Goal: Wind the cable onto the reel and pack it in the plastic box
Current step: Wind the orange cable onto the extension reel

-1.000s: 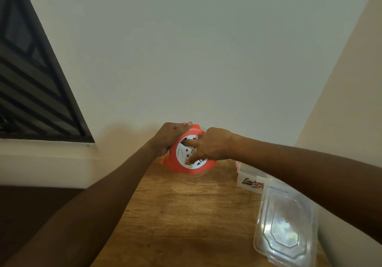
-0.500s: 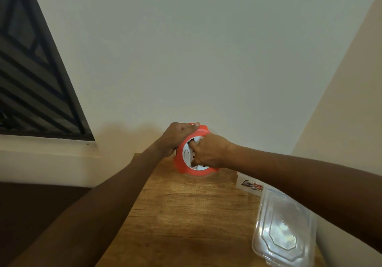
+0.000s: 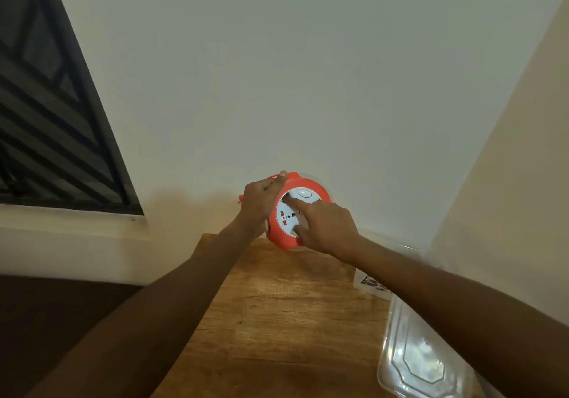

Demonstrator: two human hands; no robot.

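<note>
An orange round cable reel (image 3: 281, 239) with a white socket face is held up above the far end of the wooden table (image 3: 277, 320), near the wall. My left hand (image 3: 258, 202) grips its left rim and back. My right hand (image 3: 323, 226) lies on the white face, forefinger and thumb pressed into it. No loose cable shows. The clear plastic box (image 3: 372, 283) with a printed label sits at the right, mostly behind my right forearm. Its clear lid (image 3: 421, 363) lies on the table at the near right.
A plain wall rises right behind the reel, and a second wall closes in on the right. A dark window grille (image 3: 46, 120) above a pale ledge is at the left. The table's left edge drops to a dark floor.
The reel has been lifted a little and turned, so the white button now shows at the top of its face. My right forefinger has shifted across the face.
</note>
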